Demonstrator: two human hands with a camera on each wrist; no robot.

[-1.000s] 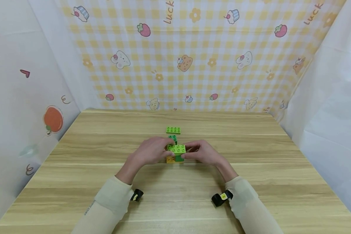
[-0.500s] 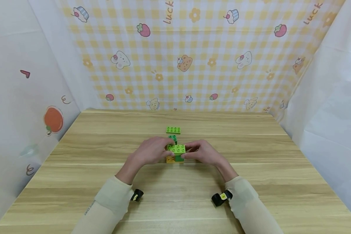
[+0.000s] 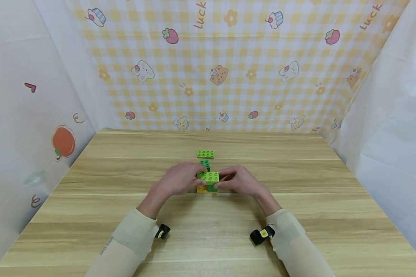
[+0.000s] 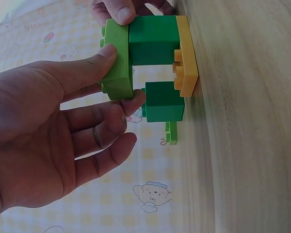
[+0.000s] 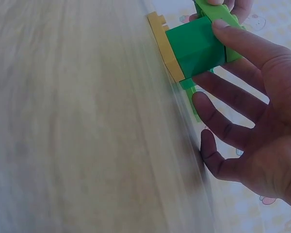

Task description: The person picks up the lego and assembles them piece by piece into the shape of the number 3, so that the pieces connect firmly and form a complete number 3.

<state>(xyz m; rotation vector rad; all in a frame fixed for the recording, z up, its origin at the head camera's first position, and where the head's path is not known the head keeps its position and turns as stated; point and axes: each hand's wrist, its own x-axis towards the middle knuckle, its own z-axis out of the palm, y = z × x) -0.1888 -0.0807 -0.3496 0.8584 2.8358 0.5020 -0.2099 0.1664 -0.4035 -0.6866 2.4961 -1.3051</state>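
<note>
Lime-green brick: this one (image 3: 211, 177) sits across the top of the dark green block (image 3: 212, 188), its left end sticking out over nothing but studs; pressed fully home or not, I can't tell from here.
Orange base: it (image 3: 202, 189) lies flat on the counter (image 3: 208, 238), carrying the block on its right end, the left studs bare beneath that overhang.
Left grip: the person's left grip (image 3: 182, 178) is narrow, pinching the overhanging end of the brick, thumb on the near face, fingers behind; I'd say this keeps the unsupported end from tipping.
Right grip: the right grip (image 3: 240, 181) is narrow too, its thumb on the near face of the brick beside the seam; holding there probably keeps brick and block lined up. Its lower fingers curl free.
Rear green block: a second one (image 3: 203, 163) stands just behind the build, within easy reach; whether it touches the base is hidden.
Lime-green plate: it (image 3: 205, 154) lies flat farther back, apart from the build, likely there to leave the hands working room.
</note>
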